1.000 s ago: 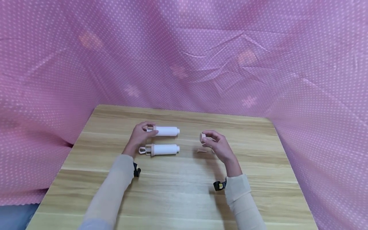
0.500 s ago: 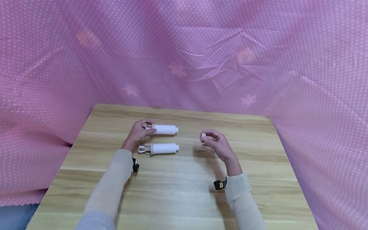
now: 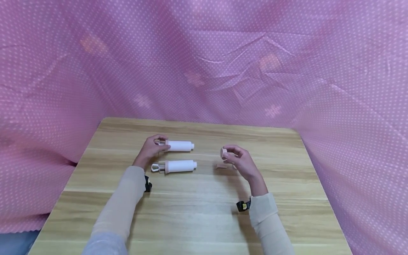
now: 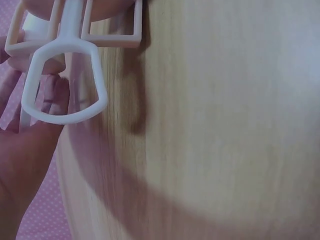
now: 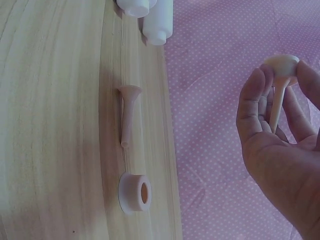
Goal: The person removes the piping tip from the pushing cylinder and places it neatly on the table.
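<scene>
My left hand (image 3: 151, 147) pinches the collar end of the far white press tube (image 3: 180, 146), thumb on its near side. A matching press tube (image 3: 181, 166) lies parallel, nearer me; its white loop handle (image 4: 102, 90) fills the front of the left wrist view. My right hand (image 3: 242, 163) holds a pale pink funnel nozzle (image 5: 282, 67) above the table, fingertips and thumb round its wide end, thin stem running back toward the palm. Below that hand lie a second pink funnel nozzle (image 5: 129, 115) and a pink flanged ring cap (image 5: 136, 192).
Everything lies on a wood-grain table (image 3: 197, 219). A pink dotted cloth (image 3: 197, 63) hangs behind it and along both sides. Black wrist cameras (image 3: 243, 206) sit on both wrists.
The far press tube has shifted slightly left with my left hand, relative to the near tube. The head view has drifted a little. My right hand keeps its hold on the funnel nozzle.
</scene>
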Demonstrator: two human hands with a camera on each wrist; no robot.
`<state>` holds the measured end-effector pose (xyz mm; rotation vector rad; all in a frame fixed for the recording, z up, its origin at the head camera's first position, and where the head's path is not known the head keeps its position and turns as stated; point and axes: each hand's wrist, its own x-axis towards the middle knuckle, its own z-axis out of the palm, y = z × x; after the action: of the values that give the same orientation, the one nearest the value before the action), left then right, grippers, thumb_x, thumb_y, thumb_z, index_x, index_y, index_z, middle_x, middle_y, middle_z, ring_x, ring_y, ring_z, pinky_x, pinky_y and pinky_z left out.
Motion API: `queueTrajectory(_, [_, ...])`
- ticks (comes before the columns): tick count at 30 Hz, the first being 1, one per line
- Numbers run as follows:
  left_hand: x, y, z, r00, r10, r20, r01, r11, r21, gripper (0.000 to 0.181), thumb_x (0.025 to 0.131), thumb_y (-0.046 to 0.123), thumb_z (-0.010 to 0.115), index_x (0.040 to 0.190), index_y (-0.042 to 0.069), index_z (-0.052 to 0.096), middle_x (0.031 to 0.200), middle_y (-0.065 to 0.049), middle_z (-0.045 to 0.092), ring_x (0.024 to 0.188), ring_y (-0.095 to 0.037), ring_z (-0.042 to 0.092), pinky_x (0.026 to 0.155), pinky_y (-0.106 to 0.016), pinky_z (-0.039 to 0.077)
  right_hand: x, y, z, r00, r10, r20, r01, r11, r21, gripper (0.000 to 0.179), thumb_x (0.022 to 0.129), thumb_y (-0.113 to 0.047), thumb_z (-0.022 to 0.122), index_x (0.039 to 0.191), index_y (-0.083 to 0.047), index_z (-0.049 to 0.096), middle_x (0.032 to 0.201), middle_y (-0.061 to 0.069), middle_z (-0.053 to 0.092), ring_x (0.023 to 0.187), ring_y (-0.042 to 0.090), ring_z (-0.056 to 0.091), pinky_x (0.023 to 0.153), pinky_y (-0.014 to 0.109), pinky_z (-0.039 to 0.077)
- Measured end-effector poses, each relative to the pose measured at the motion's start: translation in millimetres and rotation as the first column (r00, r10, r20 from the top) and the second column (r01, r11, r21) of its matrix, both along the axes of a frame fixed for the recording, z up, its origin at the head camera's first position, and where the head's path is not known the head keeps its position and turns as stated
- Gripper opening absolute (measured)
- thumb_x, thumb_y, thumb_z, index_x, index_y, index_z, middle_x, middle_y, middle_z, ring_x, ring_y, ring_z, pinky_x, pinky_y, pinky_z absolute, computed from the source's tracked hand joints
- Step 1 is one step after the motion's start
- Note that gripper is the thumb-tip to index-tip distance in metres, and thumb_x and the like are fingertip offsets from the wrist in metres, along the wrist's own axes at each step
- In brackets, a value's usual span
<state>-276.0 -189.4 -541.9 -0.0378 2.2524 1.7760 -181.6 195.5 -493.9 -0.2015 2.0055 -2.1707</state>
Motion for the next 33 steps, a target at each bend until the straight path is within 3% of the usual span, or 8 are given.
queueTrajectory(4, [-3.0, -3.5, -5.9, 0.999, -0.024, -0.024, 0.023, 0.997, -0.072, 0.055, 0.086, 0.016, 0.082, 0.134, 0.004, 0.06, 0.128, -0.017, 0.059, 0.113, -0.032, 0.054, 0.095, -0.041, 0.048, 0.1, -0.9, -0.1, 1.0, 0.001, 0.001, -0.001, 1.0, 0.005, 0.031, 0.097, -0.004, 0.066, 0.125, 0.008, 0.06, 0.114, 0.012, 0.062, 0.097, 0.023, 0.065, 0.09, 0.039, 0.058])
queueTrajectory(17, [-2.9, -4.8, -8.3, 0.998, -0.027, -0.049, 0.023, 0.997, -0.077, 0.051, 0.089, 0.013, 0.078, 0.134, 0.0, 0.058, 0.13, -0.019, 0.056, 0.117, -0.033, 0.051, 0.101, -0.043, 0.044, -1.9, -2.8, 0.0, 1.0, 0.0, 0.001, 0.0, 1.0, 0.0, 0.034, 0.097, -0.003, 0.065, 0.128, 0.011, 0.057, 0.114, 0.013, 0.06, 0.096, 0.022, 0.065, 0.089, 0.038, 0.058])
queueTrajectory(27, [-4.3, -4.4, -0.1, 0.998, -0.02, -0.06, 0.013, 0.992, -0.124, 0.076, 0.088, 0.026, 0.081, 0.152, 0.011, 0.043, 0.153, -0.018, 0.042, 0.135, -0.04, 0.042, 0.111, -0.059, 0.036, -3.8, -4.0, 1.1, 1.0, -0.012, 0.01, 0.012, 1.0, 0.01, 0.036, 0.097, -0.003, 0.065, 0.128, 0.012, 0.057, 0.115, 0.013, 0.061, 0.095, 0.022, 0.066, 0.088, 0.037, 0.058])
queueTrajectory(30, [-4.0, -3.0, 6.0, 0.992, -0.006, -0.122, -0.012, 0.989, -0.151, 0.074, 0.088, 0.03, 0.08, 0.151, 0.013, 0.045, 0.157, -0.018, 0.037, 0.136, -0.042, 0.041, 0.11, -0.063, 0.035, -4.0, -4.5, 2.3, 1.0, -0.012, 0.007, 0.012, 1.0, 0.019, 0.036, 0.097, -0.004, 0.066, 0.128, 0.011, 0.057, 0.116, 0.015, 0.06, 0.096, 0.023, 0.066, 0.088, 0.038, 0.058])
queueTrajectory(33, [-0.7, 3.1, 13.2, 0.975, 0.001, -0.224, -0.046, 0.98, -0.196, 0.067, 0.091, 0.03, 0.077, 0.149, 0.012, 0.049, 0.158, -0.017, 0.036, 0.14, -0.043, 0.037, 0.113, -0.064, 0.031, -4.6, -4.8, 2.7, 1.0, -0.011, 0.005, 0.011, 0.999, 0.03, 0.037, 0.097, -0.005, 0.066, 0.129, 0.011, 0.057, 0.116, 0.015, 0.06, 0.096, 0.023, 0.066, 0.089, 0.038, 0.058])
